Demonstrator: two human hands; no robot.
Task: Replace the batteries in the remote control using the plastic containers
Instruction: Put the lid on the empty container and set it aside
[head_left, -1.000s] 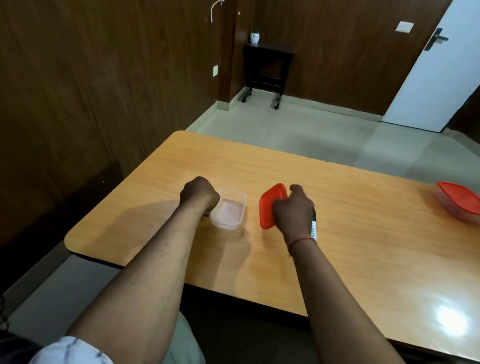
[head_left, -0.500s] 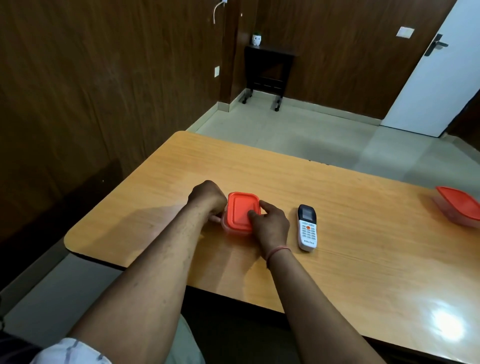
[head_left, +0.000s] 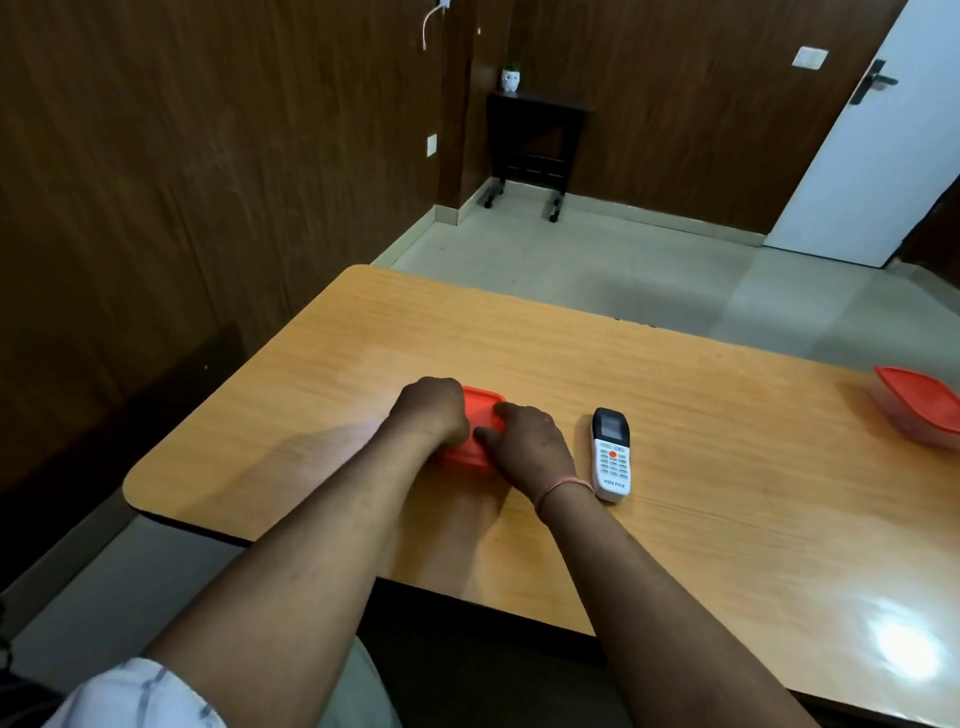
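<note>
A small plastic container with an orange-red lid (head_left: 480, 421) sits on the wooden table (head_left: 675, 467), left of centre. My left hand (head_left: 434, 410) rests on the lid's left side with its fingers curled down over the edge. My right hand (head_left: 530, 441) presses on the lid's right and near side, fingers spread on top. The white remote control (head_left: 612, 453) with a black top lies face up on the table just right of my right hand, untouched. The container's body is mostly hidden under my hands.
A second container with a red lid (head_left: 919, 410) stands at the table's far right edge. The wood-panelled wall runs along the left. A small dark side table (head_left: 535, 135) and a white door (head_left: 872, 145) are across the floor.
My right hand carried the red lid from beside the remote onto the open clear container. Now both hands are pressing down on the lid, and the remote lies uncovered.
</note>
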